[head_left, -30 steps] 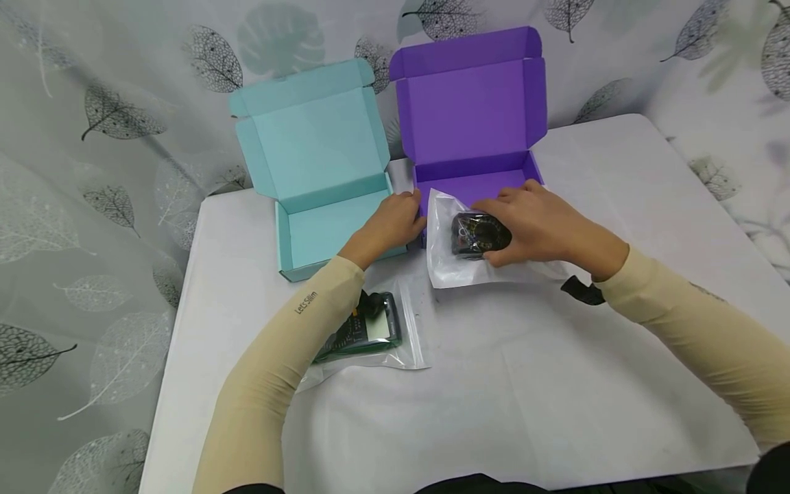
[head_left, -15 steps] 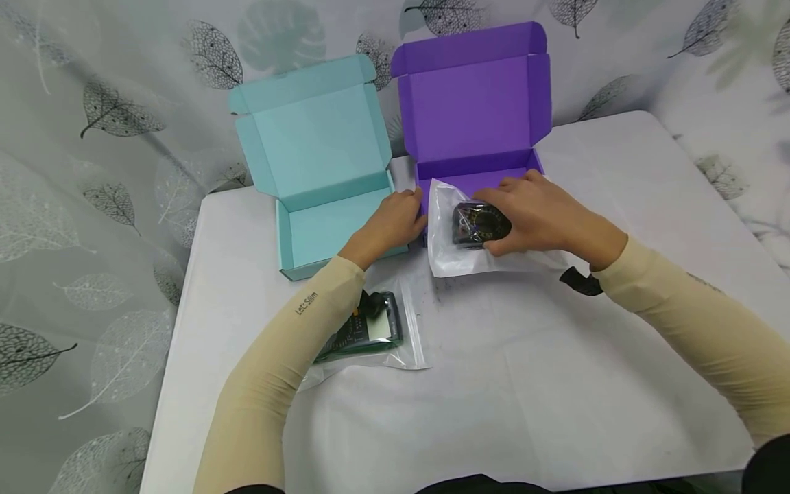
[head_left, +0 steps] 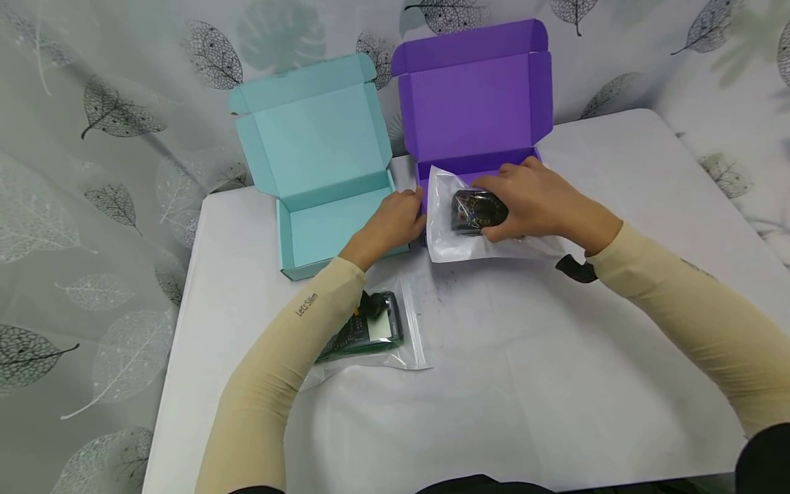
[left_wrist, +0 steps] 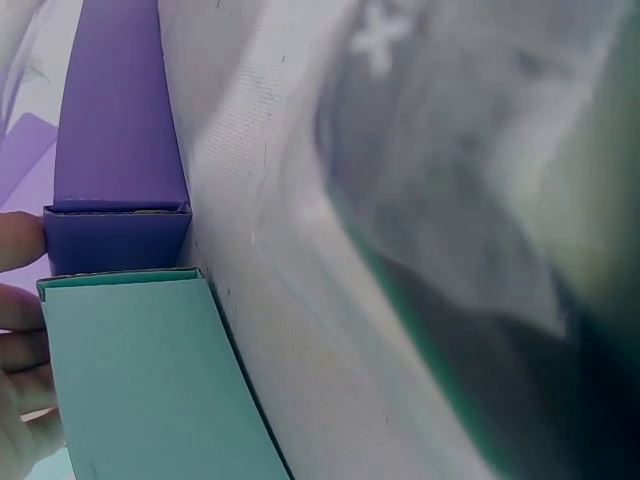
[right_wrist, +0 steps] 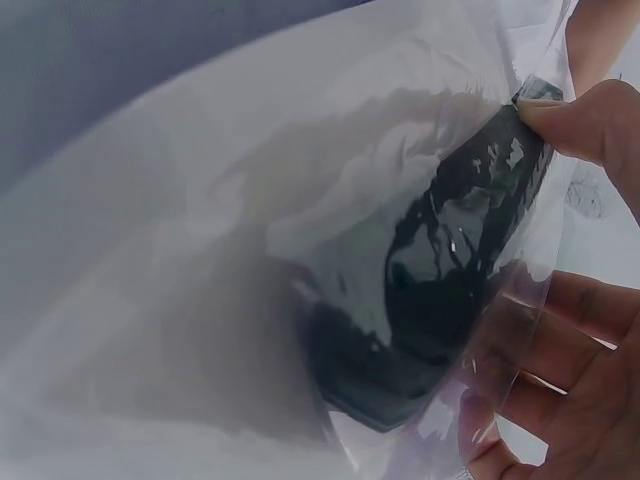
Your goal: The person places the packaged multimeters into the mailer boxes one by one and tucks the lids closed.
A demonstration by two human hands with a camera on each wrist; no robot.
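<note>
My right hand (head_left: 533, 202) grips a small black device (head_left: 475, 212) sealed in a clear-and-white plastic bag (head_left: 446, 237). In the right wrist view the thumb presses one end of the black device (right_wrist: 440, 260) and the other fingers curl beneath it. The bag is held over the front of an open purple box (head_left: 472, 103), hiding much of its base. My left hand (head_left: 391, 221) pinches that box's front left corner, beside an open teal box (head_left: 333, 226). In the left wrist view, its fingers (left_wrist: 22, 345) lie along the rims of both boxes.
Another clear bag (head_left: 413, 343) holding a black device with a green edge (head_left: 370, 326) lies on the white table (head_left: 524, 384), partly under my left forearm. Both box lids stand raised against a leaf-patterned curtain (head_left: 284, 34). A black strap (head_left: 576, 269) hangs at my right wrist.
My right hand has moved the bagged black device slightly away from me, further over the purple box. The left hand has stayed at the box's corner.
</note>
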